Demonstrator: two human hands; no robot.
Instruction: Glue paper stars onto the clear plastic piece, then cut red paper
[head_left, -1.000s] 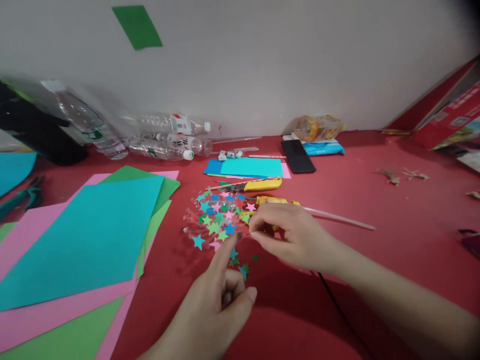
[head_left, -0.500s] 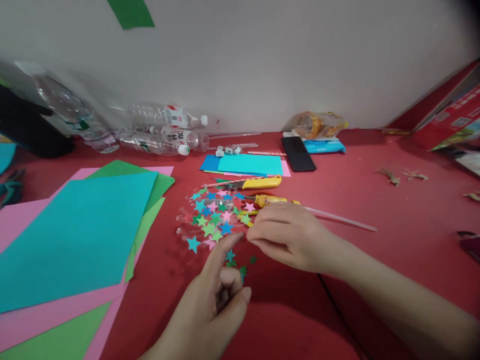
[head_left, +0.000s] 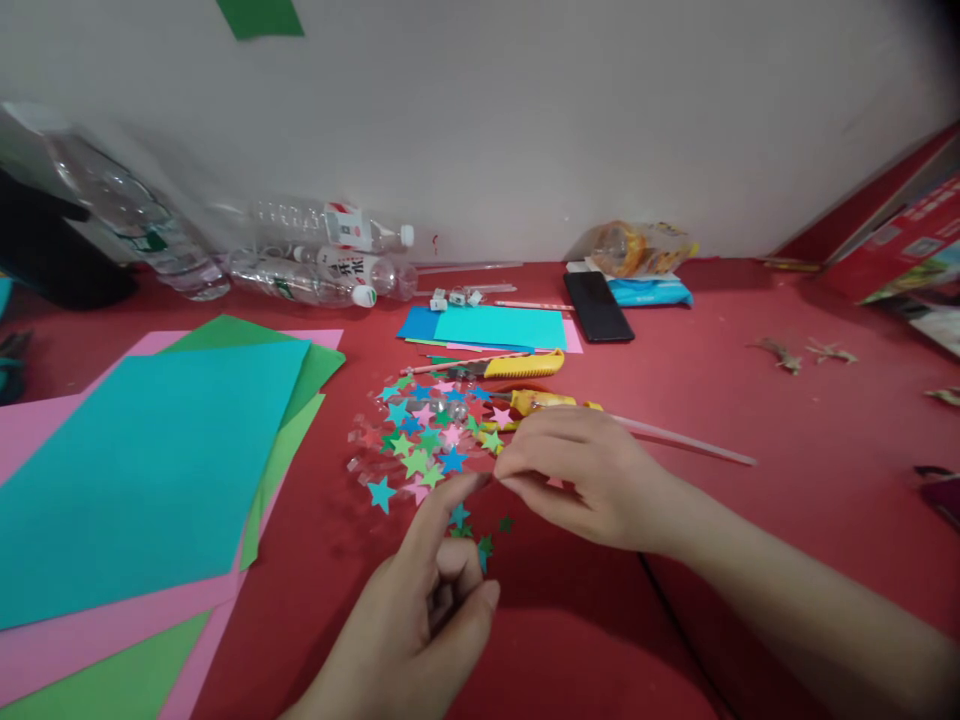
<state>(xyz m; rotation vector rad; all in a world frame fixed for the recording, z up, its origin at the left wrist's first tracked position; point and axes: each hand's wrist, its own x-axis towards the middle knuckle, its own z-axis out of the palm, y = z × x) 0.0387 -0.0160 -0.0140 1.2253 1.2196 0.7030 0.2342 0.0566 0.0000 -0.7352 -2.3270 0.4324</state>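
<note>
My right hand [head_left: 581, 470] is closed in a pinch, and whatever its fingertips hold is too small or hidden to make out. Pointing at that pinch is the index finger of my left hand [head_left: 412, 595]; its tip comes right up to the right fingertips. The thumb stands apart, the other fingers curl, and no object shows in them. Behind both hands lies a pile of small paper stars, among them a blue star [head_left: 382, 494] and a pink star [head_left: 502, 418]. A yellow glue gun [head_left: 534, 402], partly hidden by my right hand, has a long translucent glue stick [head_left: 694, 444] extending behind it.
Large coloured sheets [head_left: 150, 480] overlap at left. Beyond the stars lie a yellow utility knife [head_left: 525, 364], small paper pieces [head_left: 499, 327] and a black phone [head_left: 598, 306]. Plastic bottles [head_left: 300, 278] line the wall. A black cord [head_left: 679, 625] runs along the near right.
Both hands keep almost the same pose, with the left index fingertip still at the right-hand pinch. The view has shifted slightly; nothing on the table has visibly moved.
</note>
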